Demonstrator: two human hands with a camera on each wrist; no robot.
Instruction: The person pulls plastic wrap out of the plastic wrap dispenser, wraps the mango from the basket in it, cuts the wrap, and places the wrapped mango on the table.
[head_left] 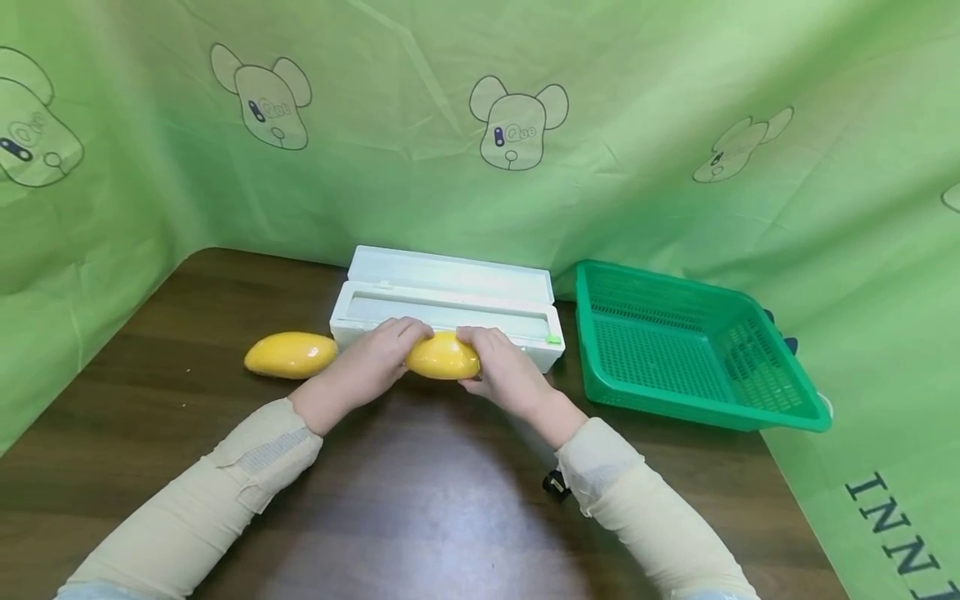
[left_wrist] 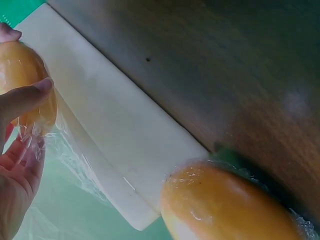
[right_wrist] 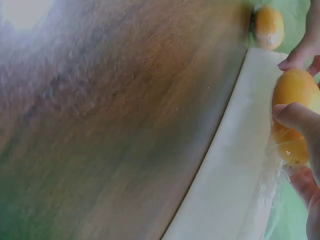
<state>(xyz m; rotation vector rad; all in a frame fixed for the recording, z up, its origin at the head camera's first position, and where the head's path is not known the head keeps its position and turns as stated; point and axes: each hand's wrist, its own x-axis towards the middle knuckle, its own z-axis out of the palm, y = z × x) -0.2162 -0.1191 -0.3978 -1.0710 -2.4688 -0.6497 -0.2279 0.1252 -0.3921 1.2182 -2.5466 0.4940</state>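
Observation:
Both hands hold a yellow mango between them at the front of a white cling film dispenser. My left hand grips one end, its thumb across the near side in the left wrist view. On the other end is my right hand, thumb pressed to the skin in the right wrist view. Clear cling film hangs from the mango's underside over the dispenser. A second mango, with film around it, lies on the table left of the dispenser.
The dispenser's lid stands raised at the back. A green plastic basket sits to the right. Near the right forearm lies a small black object. Green fabric hangs behind the brown wooden table.

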